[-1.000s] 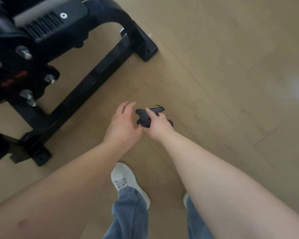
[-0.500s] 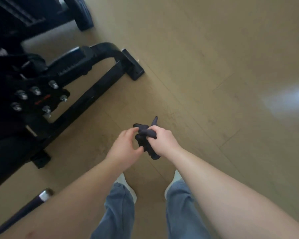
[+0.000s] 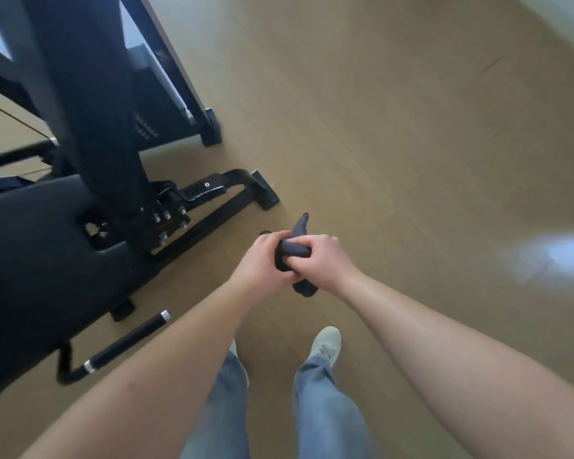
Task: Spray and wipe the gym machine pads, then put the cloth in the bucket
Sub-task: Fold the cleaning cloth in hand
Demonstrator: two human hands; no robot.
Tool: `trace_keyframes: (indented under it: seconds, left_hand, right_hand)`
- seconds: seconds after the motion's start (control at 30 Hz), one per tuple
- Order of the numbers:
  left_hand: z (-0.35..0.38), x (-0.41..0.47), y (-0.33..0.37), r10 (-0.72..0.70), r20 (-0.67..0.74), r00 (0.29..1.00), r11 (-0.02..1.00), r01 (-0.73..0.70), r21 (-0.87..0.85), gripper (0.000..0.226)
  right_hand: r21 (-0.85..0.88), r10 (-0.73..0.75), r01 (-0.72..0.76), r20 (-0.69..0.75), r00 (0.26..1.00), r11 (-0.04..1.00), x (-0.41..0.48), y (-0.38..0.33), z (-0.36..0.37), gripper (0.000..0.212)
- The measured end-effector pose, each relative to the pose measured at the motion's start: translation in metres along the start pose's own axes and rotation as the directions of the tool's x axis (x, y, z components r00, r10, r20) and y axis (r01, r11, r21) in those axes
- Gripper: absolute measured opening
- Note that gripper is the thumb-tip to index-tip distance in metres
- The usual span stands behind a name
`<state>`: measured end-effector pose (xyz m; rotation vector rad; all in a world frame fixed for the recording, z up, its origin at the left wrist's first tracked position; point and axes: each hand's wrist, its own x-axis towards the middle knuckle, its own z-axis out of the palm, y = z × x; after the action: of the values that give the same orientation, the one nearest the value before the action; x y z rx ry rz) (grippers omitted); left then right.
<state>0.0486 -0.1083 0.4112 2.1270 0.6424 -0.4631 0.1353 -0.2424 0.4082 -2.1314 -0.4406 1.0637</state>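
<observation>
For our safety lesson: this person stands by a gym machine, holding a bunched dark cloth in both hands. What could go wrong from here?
The handle bar juts out beside the left leg; a step towards the pad could knock against it. The cloth, bunched between the left hand and right hand, has loose ends that might slip free.

Left hand (image 3: pixel 257 263) was open beside cloth (image 3: pixel 292 249) 1 s ago, now grips it together with right hand (image 3: pixel 323 260). View pulled back: seat pad (image 3: pixel 30 260), handle bar (image 3: pixel 130 342) now in frame, near left.
</observation>
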Motion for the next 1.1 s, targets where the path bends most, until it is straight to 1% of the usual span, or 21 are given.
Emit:
trace_keyframes:
  seconds: [0.13,0.2,0.27,0.33,0.4,0.5,0.63,0.67,0.73,0.8,0.87,0.9,1.0,1.07,1.1]
  left_hand:
    - [-0.017,-0.037,0.026,-0.037,-0.109,0.993,0.991,0.022,-0.134,0.096]
    - [-0.028,-0.058,0.032,-0.042,-0.181,0.983,0.98,0.005,-0.198,0.093]
    - [-0.04,-0.079,0.033,-0.036,-0.243,0.969,0.971,-0.023,-0.236,0.087]
    - [-0.054,-0.101,0.031,-0.057,-0.295,0.954,0.959,-0.03,-0.283,0.077]
    - [-0.068,-0.121,0.023,-0.103,-0.333,0.937,0.938,-0.019,-0.345,0.06]
    - [-0.091,-0.145,0.003,-0.146,-0.387,0.911,0.905,-0.035,-0.424,0.04]
    - [-0.129,-0.165,-0.026,-0.138,-0.479,0.867,0.904,-0.088,-0.418,0.025]
    - [-0.138,-0.168,-0.032,-0.132,-0.492,0.86,0.901,-0.103,-0.421,0.022]
    - [-0.155,-0.174,-0.047,-0.158,-0.529,0.834,0.872,-0.134,-0.472,0.016]
    - [-0.173,-0.179,-0.061,-0.212,-0.57,0.794,0.827,-0.165,-0.537,0.013]
    - [-0.193,-0.184,-0.073,-0.26,-0.61,0.749,0.808,-0.177,-0.562,0.01]
    - [-0.203,-0.186,-0.079,-0.278,-0.625,0.73,0.803,-0.181,-0.568,0.009]
    - [-0.233,-0.19,-0.097,-0.334,-0.646,0.686,0.773,-0.192,-0.604,0.018]
    - [-0.251,-0.19,-0.11,-0.372,-0.659,0.654,0.747,-0.211,-0.63,0.024]
    - [-0.258,-0.191,-0.117,-0.385,-0.662,0.643,0.738,-0.217,-0.639,0.025]
  right_hand:
    - [-0.058,-0.113,0.11,-0.037,0.993,0.992,-0.032,-0.041,-0.018,0.018]
    - [-0.096,-0.176,0.173,-0.029,0.984,0.98,-0.045,-0.065,-0.019,0.013]
    - [-0.147,-0.248,0.247,0.01,0.969,0.958,-0.056,-0.088,-0.016,0.016]
    - [-0.184,-0.321,0.328,0.069,0.945,0.927,-0.063,-0.111,-0.009,0.02]
    - [-0.201,-0.38,0.397,0.116,0.918,0.896,-0.067,-0.131,0.001,0.02]
    - [-0.168,-0.44,0.466,0.171,0.882,0.869,-0.07,-0.16,0.021,0.021]
    - [-0.14,-0.513,0.545,0.209,0.833,0.827,-0.067,-0.203,0.05,0.04]
    - [-0.126,-0.51,0.539,0.205,0.835,0.833,-0.065,-0.213,0.057,0.041]
    - [-0.064,-0.491,0.506,0.168,0.855,0.86,-0.057,-0.232,0.072,0.035]
    - [0.03,-0.46,0.46,0.135,0.878,0.887,-0.048,-0.25,0.083,0.023]
    - [0.066,-0.416,0.411,0.144,0.898,0.909,-0.04,-0.264,0.093,0.02]
    - [0.035,-0.394,0.394,0.164,0.904,0.919,-0.035,-0.268,0.099,0.024]
    - [-0.171,-0.324,0.369,0.244,0.914,0.913,-0.023,-0.28,0.121,0.041]
    - [-0.239,-0.255,0.341,0.328,0.91,0.909,-0.021,-0.291,0.137,0.05]
    - [-0.24,-0.238,0.343,0.379,0.894,0.908,-0.021,-0.297,0.145,0.056]
